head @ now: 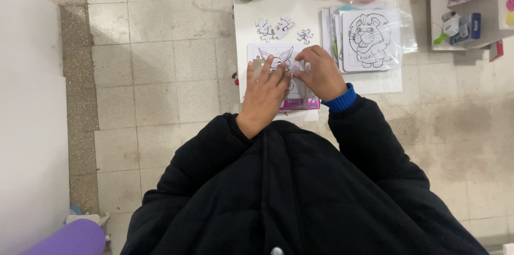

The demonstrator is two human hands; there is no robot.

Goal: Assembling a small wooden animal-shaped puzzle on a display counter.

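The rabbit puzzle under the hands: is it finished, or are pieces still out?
Unfinished. Three loose pieces lie apart on the white table above the puzzle board, and both hands cover part of it.

Black puffy jacket, quilted look w/ soft folds, fills near part of view. Center front seam, small round metal snap at near edge. Right sleeve ends in bright blue ribbed cuff. Left hand & right hand bare, no gloves or rings visible.
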